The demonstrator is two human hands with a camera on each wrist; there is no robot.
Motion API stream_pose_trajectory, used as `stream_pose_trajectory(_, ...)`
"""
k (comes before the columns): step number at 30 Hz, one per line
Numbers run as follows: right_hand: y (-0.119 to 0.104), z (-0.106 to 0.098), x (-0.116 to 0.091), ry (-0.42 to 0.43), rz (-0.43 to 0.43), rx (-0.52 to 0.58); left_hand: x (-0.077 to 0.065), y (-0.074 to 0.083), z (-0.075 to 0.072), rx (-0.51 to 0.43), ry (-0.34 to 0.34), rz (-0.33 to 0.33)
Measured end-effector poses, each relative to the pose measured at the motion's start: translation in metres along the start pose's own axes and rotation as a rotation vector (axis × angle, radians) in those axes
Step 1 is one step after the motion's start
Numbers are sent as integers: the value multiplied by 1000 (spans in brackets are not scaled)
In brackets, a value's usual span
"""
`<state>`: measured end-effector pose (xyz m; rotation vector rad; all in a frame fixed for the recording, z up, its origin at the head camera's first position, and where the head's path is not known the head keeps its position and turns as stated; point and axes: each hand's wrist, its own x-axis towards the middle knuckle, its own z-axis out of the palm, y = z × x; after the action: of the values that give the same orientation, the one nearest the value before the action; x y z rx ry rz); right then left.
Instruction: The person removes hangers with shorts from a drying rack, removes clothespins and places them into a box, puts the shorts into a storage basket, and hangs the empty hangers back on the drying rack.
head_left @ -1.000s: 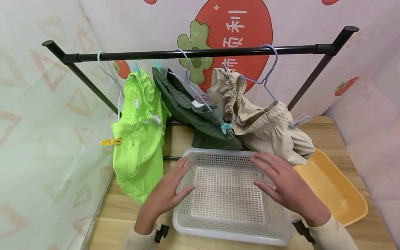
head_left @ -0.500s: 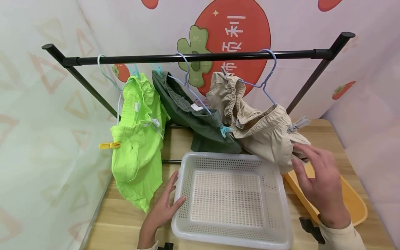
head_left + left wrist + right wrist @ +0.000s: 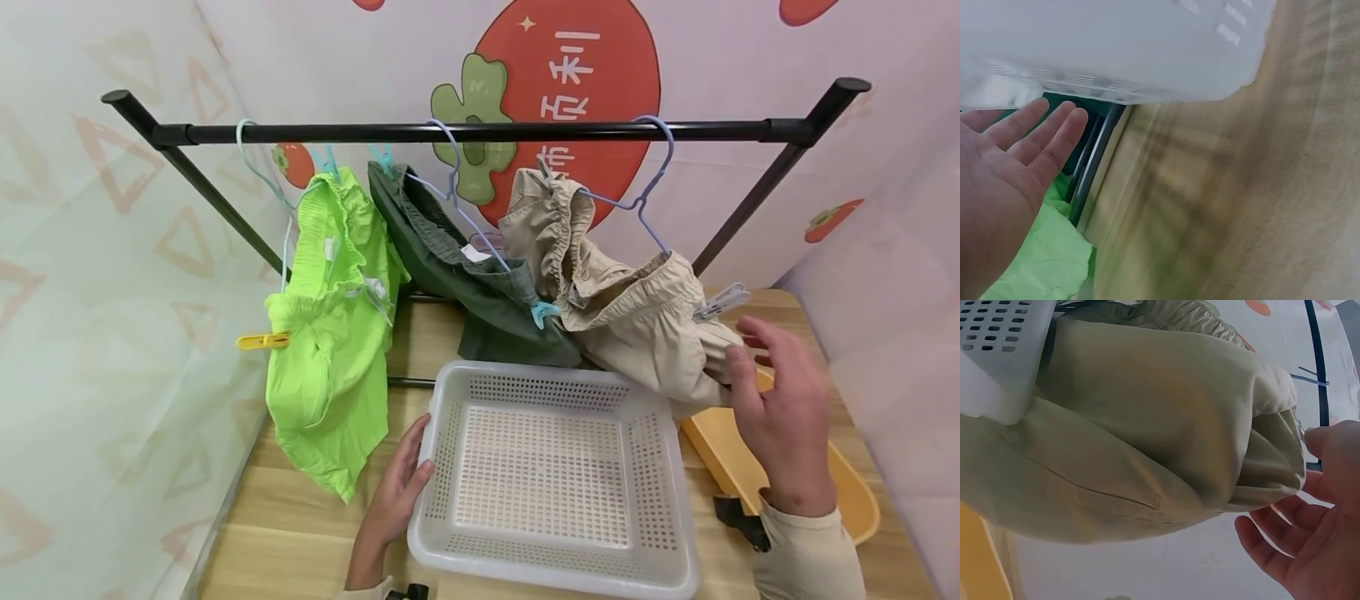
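Note:
My left hand [image 3: 401, 485] is at the left side of the white perforated basket [image 3: 441, 533], fingers extended by its rim. In the left wrist view the fingers [image 3: 1054, 145] are straight and spread beside the basket wall. Beige shorts [image 3: 645, 333] hang at the right from a blue hanger [image 3: 651, 187], with a grey clothespin [image 3: 722, 302] on the waistband. My right hand [image 3: 787, 408] is at their outer right edge. In the right wrist view the thumb [image 3: 1325, 440] lies close to the cloth and the fingers are spread, loosely bent, around the edge without a visible grip.
A black rack bar [image 3: 360, 133] spans the back. Bright green shorts [image 3: 322, 375] with a yellow clothespin [image 3: 262, 341] and dark green shorts [image 3: 472, 283] also hang there. An orange tray [image 3: 855, 492] lies partly under the right arm on the wooden table [image 3: 292, 533].
Both hands were over the basket. The left moved down and outward to the basket's left rim. The right moved right to the outer edge of the beige shorts.

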<state>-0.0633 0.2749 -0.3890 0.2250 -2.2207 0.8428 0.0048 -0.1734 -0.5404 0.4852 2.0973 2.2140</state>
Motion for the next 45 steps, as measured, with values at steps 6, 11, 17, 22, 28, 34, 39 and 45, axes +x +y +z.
stream_pose_trajectory(6,4,1,0,-45,16,-25,1,-8,3,-64,-5,36)
stream_pose_trajectory(11,5,2,0,-37,30,-4,0,-12,4,-132,21,-9)
stream_pose_trajectory(17,1,6,4,-14,166,81,2,-21,7,-217,85,-13)
stream_pose_trajectory(22,-3,5,0,-20,282,58,-3,-28,13,-276,88,-26)
stream_pose_trajectory(28,-2,2,-4,-1,244,-37,-9,-27,16,-272,90,-76)
stream_pose_trajectory(34,6,14,2,-32,59,-9,-7,-26,9,-271,122,-30)
stream_pose_trajectory(39,10,26,2,49,57,41,-2,-26,6,-280,111,15)
stream_pose_trajectory(45,11,35,3,133,36,47,0,-25,7,-293,127,-3)
